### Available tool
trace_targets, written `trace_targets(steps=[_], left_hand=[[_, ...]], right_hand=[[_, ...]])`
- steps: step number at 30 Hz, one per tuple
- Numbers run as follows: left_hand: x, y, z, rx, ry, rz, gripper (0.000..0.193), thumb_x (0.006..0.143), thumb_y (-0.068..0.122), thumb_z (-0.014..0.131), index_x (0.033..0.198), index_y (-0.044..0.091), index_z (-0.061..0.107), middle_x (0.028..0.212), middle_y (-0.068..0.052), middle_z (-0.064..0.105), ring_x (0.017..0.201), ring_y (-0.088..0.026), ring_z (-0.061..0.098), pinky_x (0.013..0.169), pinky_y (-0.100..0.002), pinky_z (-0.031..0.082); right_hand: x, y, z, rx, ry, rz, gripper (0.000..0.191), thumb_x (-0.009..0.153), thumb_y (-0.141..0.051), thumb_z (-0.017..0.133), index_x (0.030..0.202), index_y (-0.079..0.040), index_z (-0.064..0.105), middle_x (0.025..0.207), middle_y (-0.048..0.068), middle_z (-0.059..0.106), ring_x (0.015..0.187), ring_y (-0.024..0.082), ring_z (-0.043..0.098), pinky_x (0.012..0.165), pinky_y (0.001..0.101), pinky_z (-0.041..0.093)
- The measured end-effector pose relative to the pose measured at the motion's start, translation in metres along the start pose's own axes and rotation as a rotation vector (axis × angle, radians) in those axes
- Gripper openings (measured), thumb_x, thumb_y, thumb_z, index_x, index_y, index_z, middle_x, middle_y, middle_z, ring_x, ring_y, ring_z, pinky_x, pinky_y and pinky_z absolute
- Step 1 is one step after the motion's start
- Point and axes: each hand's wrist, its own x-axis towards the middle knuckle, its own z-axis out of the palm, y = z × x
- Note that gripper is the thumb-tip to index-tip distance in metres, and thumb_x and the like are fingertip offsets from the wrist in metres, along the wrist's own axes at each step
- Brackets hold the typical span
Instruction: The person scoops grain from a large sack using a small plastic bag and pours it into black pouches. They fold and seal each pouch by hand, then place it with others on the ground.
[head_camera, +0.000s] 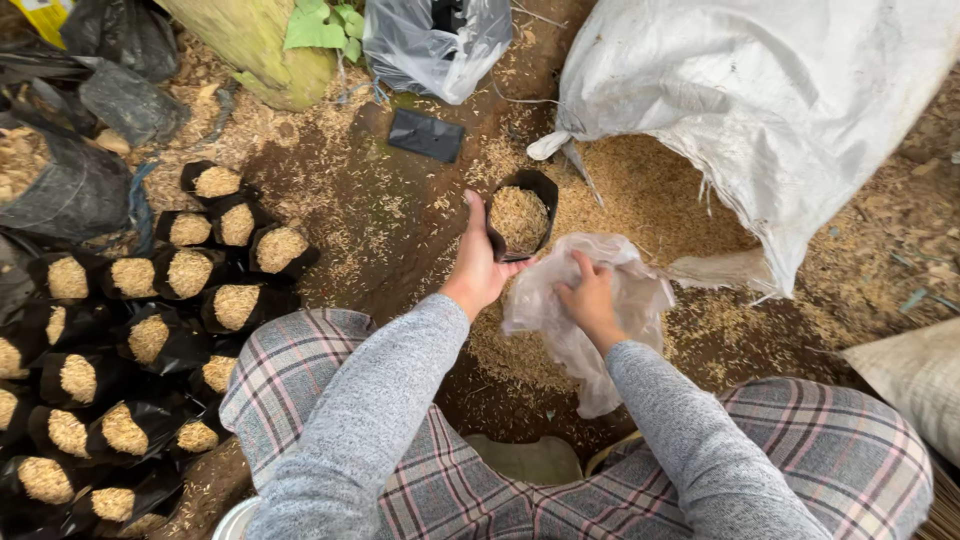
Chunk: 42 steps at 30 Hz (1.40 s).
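Bare brown ground (400, 215) strewn with pale rice husks spreads out under me, and I am crouched over it with my plaid trousers (300, 370) filling the near edge of the view. My left hand (478, 262) is closed around a small black grow bag (521, 213), thumb on its left wall and fingers wrapped under and around its near side; the bag stands upright in my grip, mouth open to me, filled almost to the rim with husk. It sits just beyond my knees, near the middle of the scene. My right hand (590, 297) lies just to the right of it, fingers curled down and pinching into a crumpled translucent plastic bag (585, 330) that rests on the loose husk pile (650, 195); the black bag and the plastic one nearly touch. Farther off to the right a big white woven sack (790, 100) slumps on its side with its torn mouth toward the pile. On my left, many filled black grow bags (150, 310) stand packed close in rows, each topped with husk, and a larger dark bag (60, 185) sits at the far left. At the far edge a flat empty black bag (426, 135) lies on the ground, beyond it a clear plastic bag (435, 40), and beside that a mossy tree trunk (260, 45) with green leaves (325, 25).
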Motion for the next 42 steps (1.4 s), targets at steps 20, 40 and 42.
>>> trace_targets(steps=[20, 40, 42], left_hand=[[0.045, -0.031, -0.009, 0.296, 0.156, 0.049, 0.084, 0.088, 0.08, 0.027, 0.144, 0.019, 0.042, 0.09, -0.005, 0.06, 0.076, -0.017, 0.065, 0.065, -0.035, 0.057], [0.053, -0.109, 0.026, 0.351, 0.007, -0.057, 0.082, 0.088, 0.078, 0.036, 0.137, 0.014, 0.043, 0.114, -0.009, 0.064, 0.097, -0.021, 0.067, 0.078, -0.048, 0.056], [0.053, -0.108, 0.026, 0.336, -0.015, -0.055, 0.084, 0.087, 0.08, 0.036, 0.137, 0.014, 0.044, 0.116, -0.01, 0.063, 0.097, -0.022, 0.066, 0.08, -0.047, 0.056]], right_hand=[[0.049, 0.034, -0.094, 0.629, -0.248, 0.144, 0.045, 0.08, 0.006, 0.072, 0.123, -0.002, 0.066, 0.109, 0.008, 0.071, 0.089, 0.018, 0.071, 0.076, 0.0314, 0.061], [-0.003, -0.029, -0.174, 0.595, -0.354, -0.113, 0.06, 0.083, 0.0, 0.075, 0.141, -0.005, 0.061, 0.121, 0.004, 0.069, 0.102, 0.015, 0.064, 0.091, 0.0314, 0.054], [0.0, -0.031, -0.176, 0.46, -0.362, -0.215, 0.068, 0.08, 0.002, 0.077, 0.145, -0.004, 0.057, 0.135, 0.003, 0.062, 0.11, 0.017, 0.058, 0.097, 0.0328, 0.049]])
